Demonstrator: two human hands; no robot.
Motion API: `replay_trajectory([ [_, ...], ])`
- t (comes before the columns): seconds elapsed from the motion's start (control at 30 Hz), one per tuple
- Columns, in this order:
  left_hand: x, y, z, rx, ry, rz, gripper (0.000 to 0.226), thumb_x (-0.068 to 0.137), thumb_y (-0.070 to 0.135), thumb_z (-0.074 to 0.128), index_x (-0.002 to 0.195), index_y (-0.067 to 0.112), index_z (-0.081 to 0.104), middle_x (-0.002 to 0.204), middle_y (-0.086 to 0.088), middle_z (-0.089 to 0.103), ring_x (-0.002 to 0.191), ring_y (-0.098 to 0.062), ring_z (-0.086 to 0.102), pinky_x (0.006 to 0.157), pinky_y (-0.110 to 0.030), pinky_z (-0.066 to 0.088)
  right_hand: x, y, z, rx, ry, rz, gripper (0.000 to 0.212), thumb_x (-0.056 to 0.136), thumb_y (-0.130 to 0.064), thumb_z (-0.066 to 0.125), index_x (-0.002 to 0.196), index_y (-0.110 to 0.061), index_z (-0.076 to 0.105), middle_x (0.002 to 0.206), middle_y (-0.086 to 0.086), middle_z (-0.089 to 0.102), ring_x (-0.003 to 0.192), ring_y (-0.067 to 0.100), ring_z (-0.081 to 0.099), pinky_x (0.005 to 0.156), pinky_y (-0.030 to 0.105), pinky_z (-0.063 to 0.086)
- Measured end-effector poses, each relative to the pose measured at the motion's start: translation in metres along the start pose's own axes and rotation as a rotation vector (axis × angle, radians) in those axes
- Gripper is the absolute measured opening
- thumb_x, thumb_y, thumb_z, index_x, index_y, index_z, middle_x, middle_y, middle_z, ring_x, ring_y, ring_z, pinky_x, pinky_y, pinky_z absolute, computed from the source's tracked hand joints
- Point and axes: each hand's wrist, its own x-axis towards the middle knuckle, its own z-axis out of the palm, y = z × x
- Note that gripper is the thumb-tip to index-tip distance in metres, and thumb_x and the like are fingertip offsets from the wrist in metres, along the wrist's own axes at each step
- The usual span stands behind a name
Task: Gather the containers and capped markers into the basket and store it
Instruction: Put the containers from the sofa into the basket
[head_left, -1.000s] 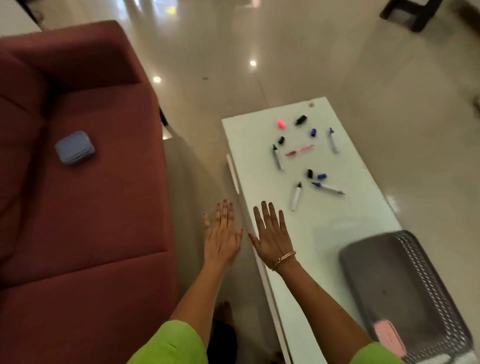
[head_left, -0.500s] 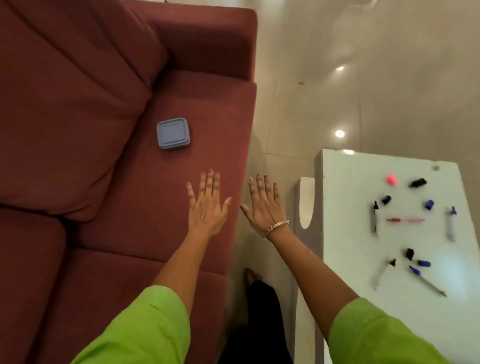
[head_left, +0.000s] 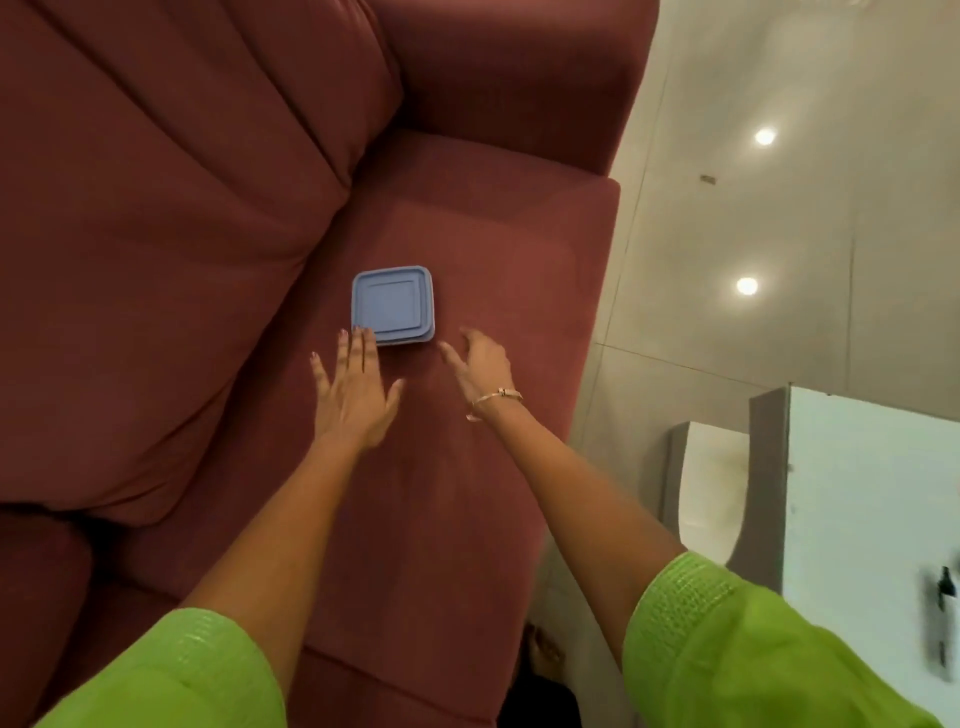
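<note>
Blue container (head_left: 392, 305), lidded, lies on the sofa seat (head_left: 483, 249); since a moment ago both hands have been brought up to it. Left hand (head_left: 354, 391) is spread, fingertips at its near edge; right hand (head_left: 480, 366) is loosely curled beside it; nothing is grasped yet.

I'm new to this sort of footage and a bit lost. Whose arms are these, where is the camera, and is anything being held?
There is no machine here: a person wears a wide-angle camera on the head, so you look forward and down along their own arms. The left hand is spread flat, its fingertips at the near edge of a square blue lidded plastic container. The right hand, with a thin bangle at the wrist, reaches toward the container's other side with its fingers curled. Neither has a grip on anything yet. The container lies on the seat of a dark red fabric sofa. At the right edge is a white table, with a blurred marker on it.
</note>
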Motion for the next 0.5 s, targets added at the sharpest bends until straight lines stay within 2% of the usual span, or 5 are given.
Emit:
replay_trajectory([
  [0.1,0.045,-0.013,0.009,-0.193,0.022,-0.101,0.067,0.097,0.037,0.034,0.146,0.003,0.003,0.156,-0.013,0.006,0.144,-0.025,0.000,0.114,-0.049,0.000,0.040,-0.010,0.022,0.194,0.053,0.116,0.055,0.086,-0.038,0.058,0.124,0.001,0.049,0.118,0.024,0.062,0.113,0.037,0.054,0.096,0.044,0.043],
  [0.2,0.076,-0.020,0.016,-0.488,0.057,-0.266,0.059,0.098,0.026,0.039,0.142,-0.005,0.018,0.151,-0.025,0.021,0.140,-0.034,0.018,0.113,-0.040,0.016,0.063,-0.008,0.039,0.222,0.100,0.160,0.053,0.083,-0.038,0.062,0.118,0.001,0.055,0.113,0.021,0.065,0.110,0.036,0.056,0.092,0.043,0.045],
  [0.33,0.077,-0.016,0.018,-0.613,0.198,-0.329,0.037,0.097,0.022,0.045,0.119,-0.006,0.054,0.120,-0.030,0.057,0.112,-0.040,0.051,0.089,-0.038,0.038,0.070,-0.002,0.050,0.313,0.176,0.162,0.034,0.081,-0.031,0.065,0.101,-0.003,0.068,0.099,0.020,0.071,0.093,0.036,0.065,0.084,0.044,0.051],
  [0.4,0.073,-0.016,0.018,-0.646,0.243,-0.324,0.033,0.096,0.021,0.047,0.113,-0.004,0.060,0.114,-0.029,0.062,0.106,-0.039,0.055,0.084,-0.038,0.040,0.068,-0.003,0.053,0.356,0.198,0.171,0.028,0.080,-0.027,0.065,0.097,-0.005,0.070,0.094,0.019,0.073,0.085,0.037,0.068,0.082,0.046,0.053],
  [0.5,0.067,-0.013,0.012,-0.647,0.220,-0.303,0.038,0.096,0.027,0.043,0.118,-0.001,0.057,0.118,-0.028,0.060,0.109,-0.040,0.054,0.087,-0.040,0.043,0.061,-0.004,0.048,0.375,0.244,0.202,0.027,0.079,-0.024,0.065,0.098,-0.006,0.070,0.095,0.019,0.073,0.083,0.038,0.069,0.082,0.047,0.054],
])
